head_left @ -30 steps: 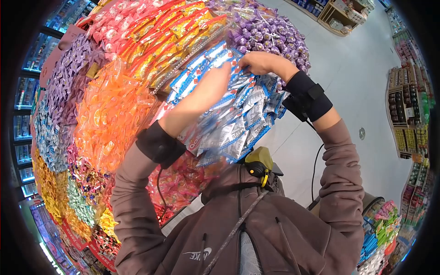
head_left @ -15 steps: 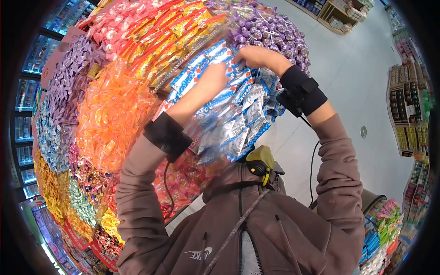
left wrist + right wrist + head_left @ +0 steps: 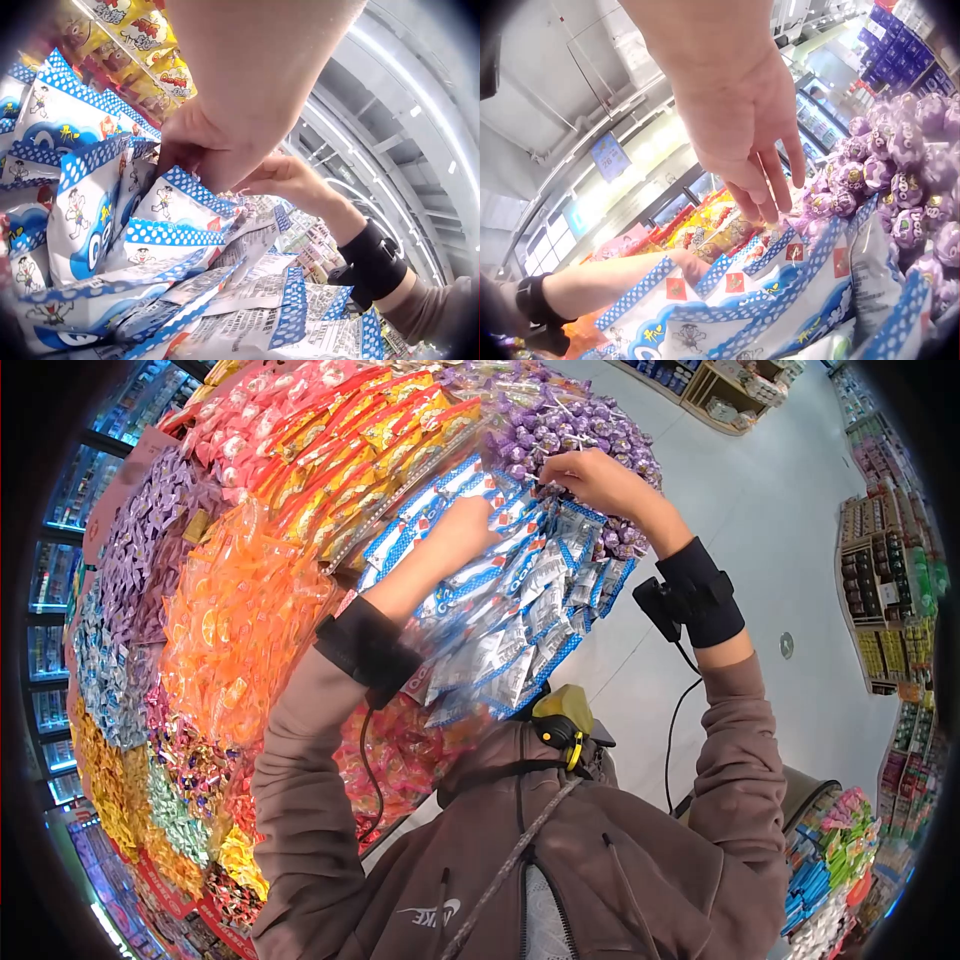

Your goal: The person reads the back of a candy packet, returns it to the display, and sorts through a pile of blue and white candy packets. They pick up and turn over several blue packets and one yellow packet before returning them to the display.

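Blue-and-white candy packets (image 3: 530, 575) with dotted edges stand packed in overlapping rows below both hands. My left hand (image 3: 460, 530) reaches in among the upper packets; in the left wrist view its bent fingers go down behind a dotted packet (image 3: 176, 199), and the fingertips are hidden. I cannot tell whether they pinch one. Over the far end of the rows hangs my right hand (image 3: 600, 480). The right wrist view shows its fingers (image 3: 780, 184) loosely extended, pointing down above the packet tops, with nothing held.
Purple-wrapped lollipops (image 3: 575, 435) bunch up beyond the right hand. Yellow-and-red packets (image 3: 360, 440) lie behind a clear divider (image 3: 410, 485). Orange-wrapped sweets (image 3: 245, 625) heap at the left. Grey floor (image 3: 720, 550) and stocked shelves (image 3: 880, 580) are to the right.
My right hand has drawn back from the packets toward the right, with its forearm shifting outward. The left hand stays at nearly the same spot among the packets.
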`<state>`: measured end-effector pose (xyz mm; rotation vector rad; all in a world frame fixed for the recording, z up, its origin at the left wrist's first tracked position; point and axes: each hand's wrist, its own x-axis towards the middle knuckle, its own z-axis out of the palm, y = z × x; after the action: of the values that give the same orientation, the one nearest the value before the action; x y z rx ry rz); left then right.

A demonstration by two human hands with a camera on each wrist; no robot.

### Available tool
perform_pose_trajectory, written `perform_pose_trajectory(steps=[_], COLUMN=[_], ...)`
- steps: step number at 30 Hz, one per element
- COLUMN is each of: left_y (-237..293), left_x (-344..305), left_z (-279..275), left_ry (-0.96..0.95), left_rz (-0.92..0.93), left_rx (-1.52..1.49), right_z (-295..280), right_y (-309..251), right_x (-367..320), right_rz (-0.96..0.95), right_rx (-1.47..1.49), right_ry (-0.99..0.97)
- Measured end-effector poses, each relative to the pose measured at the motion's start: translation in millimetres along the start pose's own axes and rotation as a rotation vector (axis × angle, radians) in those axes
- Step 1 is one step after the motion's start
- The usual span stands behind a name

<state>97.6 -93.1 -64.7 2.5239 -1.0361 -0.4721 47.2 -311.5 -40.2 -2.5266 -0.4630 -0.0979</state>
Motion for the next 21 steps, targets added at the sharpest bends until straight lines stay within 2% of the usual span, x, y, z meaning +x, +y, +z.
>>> perform_pose_trajectory(steps=[2, 5, 8, 11, 14, 16, 17, 20, 21], left_y=[-5, 25, 41, 32, 15, 16, 16, 21, 18], left_x=[-2, -16, -26, -28, -26, -23, -22, -21, -21], left_z=[4, -18, -31, -19, 0, -1, -1, -5, -2], left_ry=[0.069, 0.274, 0.233, 0.039, 0.057, -0.032, -0.076, -0.182, -0.163], left_rz=[0.067, 0.047, 0.078, 0.104, 0.130, 0.077, 0.049, 0.002, 0.042], left_rx=[0.052, 0.181, 0.095, -0.130, -0.129, -0.105, -0.094, -0.166, -0.157], right_z=[-1, 0, 9, 17, 26, 24, 35, 41, 40], right_y=[-3, -1, 1, -3, -3, -9, 5, 12, 12], right_x=[-9, -13, -6, 7, 20, 25, 26, 39, 40], right_rz=[0.013, 0.004, -0.055, -0.022, 0.010, 0.026, -0.066, -0.063, -0.067], right_rx=[0.002, -0.012, -0.033, -0.053, -0.087, -0.132, -0.069, -0.193, -0.160], right_ry=[-0.022, -0.028, -0.074, -0.237, -0.374, -0.443, -0.349, -0.405, -0.389])
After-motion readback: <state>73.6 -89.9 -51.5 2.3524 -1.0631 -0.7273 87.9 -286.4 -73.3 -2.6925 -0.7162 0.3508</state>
